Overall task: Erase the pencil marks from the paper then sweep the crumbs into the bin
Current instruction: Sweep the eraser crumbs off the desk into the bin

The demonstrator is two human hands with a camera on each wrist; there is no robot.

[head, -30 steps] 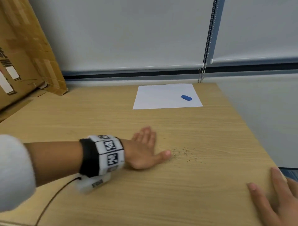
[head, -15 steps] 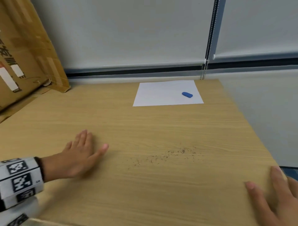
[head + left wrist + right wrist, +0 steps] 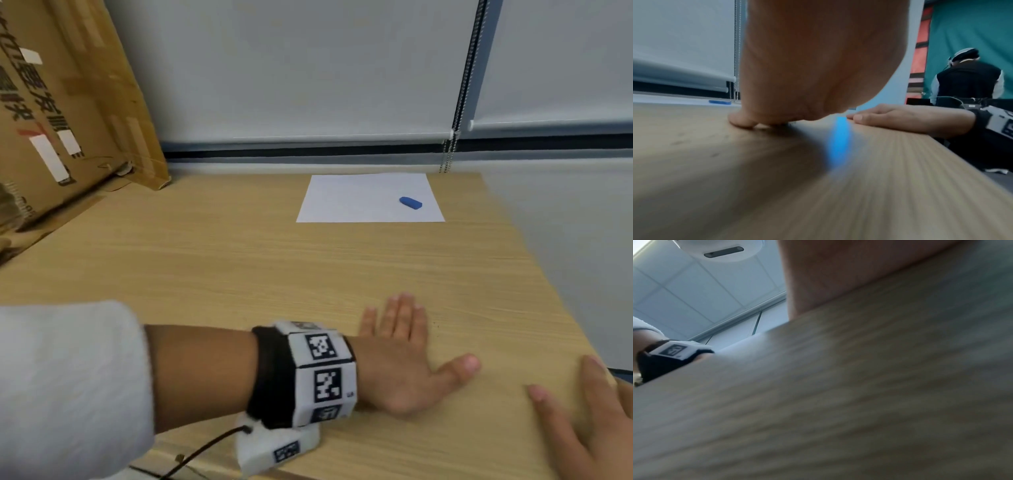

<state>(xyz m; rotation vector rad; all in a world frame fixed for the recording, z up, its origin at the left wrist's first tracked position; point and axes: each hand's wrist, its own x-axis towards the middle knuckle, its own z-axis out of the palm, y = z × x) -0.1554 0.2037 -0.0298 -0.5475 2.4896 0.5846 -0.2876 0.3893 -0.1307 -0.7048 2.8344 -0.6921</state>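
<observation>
My left hand (image 3: 407, 356) lies flat on the wooden table (image 3: 239, 267), fingers straight, thumb spread towards the right edge; its side presses the wood in the left wrist view (image 3: 797, 81). Almost no crumbs show; a few dark specks (image 3: 435, 323) lie beside the fingers. My right hand (image 3: 589, 414) rests open at the table's right edge, fingers flat on top, also in the left wrist view (image 3: 900, 116). A white paper (image 3: 359, 202) lies at the far side with a blue eraser (image 3: 410, 202) on it. No bin is plainly in view.
A large cardboard box (image 3: 61, 113) leans at the back left of the table. Window blinds with a bead chain (image 3: 452, 147) run behind the table. Another person (image 3: 966, 78) stands in the background of the left wrist view.
My left hand drew back left, then swept right across the table to near the right edge. The crumb trail seen earlier is no longer visible. The right hand stayed put.
</observation>
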